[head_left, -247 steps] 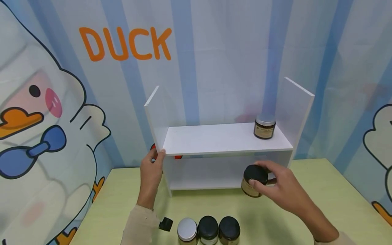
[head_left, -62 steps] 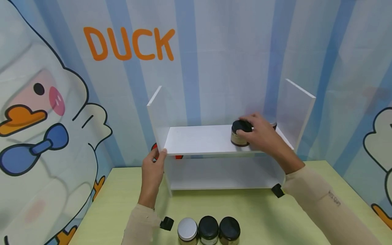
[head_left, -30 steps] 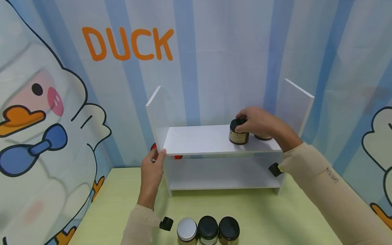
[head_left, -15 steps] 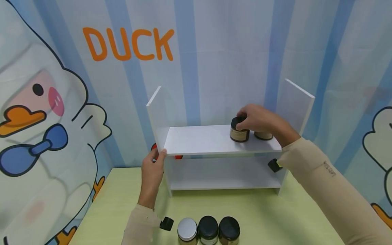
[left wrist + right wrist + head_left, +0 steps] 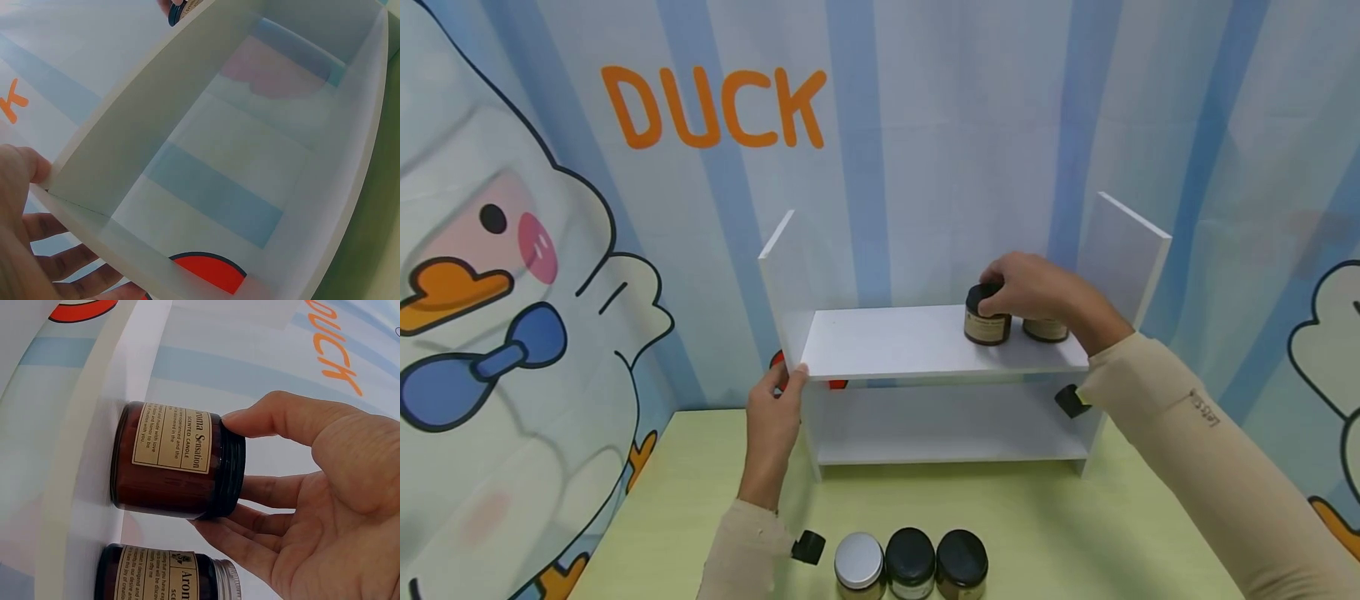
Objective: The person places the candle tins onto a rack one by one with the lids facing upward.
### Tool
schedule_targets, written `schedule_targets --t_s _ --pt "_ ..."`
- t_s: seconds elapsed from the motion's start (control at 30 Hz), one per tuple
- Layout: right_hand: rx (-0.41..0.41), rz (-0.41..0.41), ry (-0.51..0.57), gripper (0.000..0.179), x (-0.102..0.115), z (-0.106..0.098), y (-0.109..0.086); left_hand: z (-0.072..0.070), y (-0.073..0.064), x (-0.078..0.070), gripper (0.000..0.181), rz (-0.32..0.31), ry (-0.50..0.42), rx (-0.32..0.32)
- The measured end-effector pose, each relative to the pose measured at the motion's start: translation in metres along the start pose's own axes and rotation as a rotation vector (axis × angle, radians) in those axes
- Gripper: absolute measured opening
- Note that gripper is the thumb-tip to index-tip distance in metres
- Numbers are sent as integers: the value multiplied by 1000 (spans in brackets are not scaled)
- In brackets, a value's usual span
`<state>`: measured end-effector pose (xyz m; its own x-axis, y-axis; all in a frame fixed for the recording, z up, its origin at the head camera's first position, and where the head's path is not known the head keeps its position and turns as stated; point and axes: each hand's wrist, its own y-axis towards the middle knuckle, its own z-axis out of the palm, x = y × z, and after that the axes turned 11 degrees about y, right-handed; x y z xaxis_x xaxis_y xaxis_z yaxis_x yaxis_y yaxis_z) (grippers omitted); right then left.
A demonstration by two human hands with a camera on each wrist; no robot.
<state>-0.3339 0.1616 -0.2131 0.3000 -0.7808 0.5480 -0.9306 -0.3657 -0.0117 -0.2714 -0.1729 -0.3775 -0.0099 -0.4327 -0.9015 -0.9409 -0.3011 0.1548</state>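
Head view: jar (image 5: 987, 327) slightly farther back than earlier, in right hand's (image 5: 1033, 289) finger-thumb pinch.

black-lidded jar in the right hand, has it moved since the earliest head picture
Yes: against the white shelf unit, the jar has moved up and slightly left, now at the upper board.
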Motion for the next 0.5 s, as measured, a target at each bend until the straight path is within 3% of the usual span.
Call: schedule_targets --t_s 0.5 --pt "-10 -8 1 52 0 1 0 -1 0 0 54 10 6 -1"
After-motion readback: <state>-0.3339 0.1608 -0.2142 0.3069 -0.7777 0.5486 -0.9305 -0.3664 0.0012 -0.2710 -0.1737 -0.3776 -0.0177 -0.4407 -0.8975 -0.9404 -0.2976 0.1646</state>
